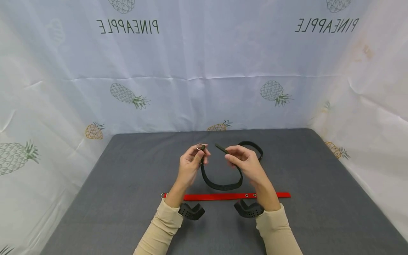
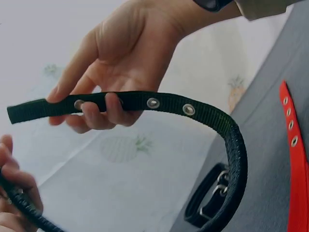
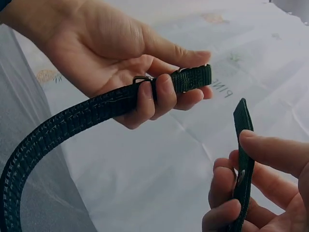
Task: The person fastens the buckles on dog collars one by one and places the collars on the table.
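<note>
My left hand pinches the buckle end of a dark, ribbed collar, with a metal ring showing at the fingertips. My right hand pinches the other end between thumb and fingers, its flat green tip pointing toward the left hand. The two ends are apart, and the middle of the strap hangs in a curve below. Metal eyelets run along the right-hand end of the strap in the left wrist view. In the right wrist view the left hand's fingers curl around the buckle end.
A red collar with eyelets and an end ring lies flat across the grey table, in front of the hands. Another black collar, looped, lies behind the right hand. A pineapple-print curtain encloses the table's back and sides.
</note>
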`<action>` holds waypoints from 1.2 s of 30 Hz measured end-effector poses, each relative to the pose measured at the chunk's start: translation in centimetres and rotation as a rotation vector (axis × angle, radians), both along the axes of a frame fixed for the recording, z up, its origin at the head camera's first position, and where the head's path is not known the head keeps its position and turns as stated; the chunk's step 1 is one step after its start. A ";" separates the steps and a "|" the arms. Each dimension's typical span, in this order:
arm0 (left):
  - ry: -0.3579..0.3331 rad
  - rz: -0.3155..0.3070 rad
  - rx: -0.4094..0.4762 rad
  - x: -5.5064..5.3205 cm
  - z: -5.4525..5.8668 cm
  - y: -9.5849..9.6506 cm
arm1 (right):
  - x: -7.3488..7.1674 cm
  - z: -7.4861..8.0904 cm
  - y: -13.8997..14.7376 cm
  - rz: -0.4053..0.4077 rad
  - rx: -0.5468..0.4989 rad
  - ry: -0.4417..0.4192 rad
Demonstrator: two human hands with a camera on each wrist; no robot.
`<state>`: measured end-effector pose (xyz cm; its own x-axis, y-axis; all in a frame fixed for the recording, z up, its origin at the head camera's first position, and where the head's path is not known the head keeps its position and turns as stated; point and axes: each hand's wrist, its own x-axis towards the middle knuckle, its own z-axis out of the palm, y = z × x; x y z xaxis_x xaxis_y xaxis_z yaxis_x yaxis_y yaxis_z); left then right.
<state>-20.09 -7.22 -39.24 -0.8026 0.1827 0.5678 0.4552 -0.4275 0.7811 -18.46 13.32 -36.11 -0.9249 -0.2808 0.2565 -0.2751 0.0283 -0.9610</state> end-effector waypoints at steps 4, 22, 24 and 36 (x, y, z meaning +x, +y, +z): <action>-0.019 0.011 0.041 0.1 0.0 0.3 | 0.1 0.2 0.0 0.014 -0.048 0.011; 0.052 0.183 -0.324 1.0 0.7 -0.2 | 0.5 0.4 -0.2 -0.041 -0.033 0.125; 0.058 0.183 -0.361 1.0 0.8 -0.3 | 0.5 0.4 -0.3 -0.043 -0.006 0.137; 0.097 0.226 -0.511 1.4 1.5 -0.6 | 0.7 0.6 -0.5 -0.061 0.125 0.169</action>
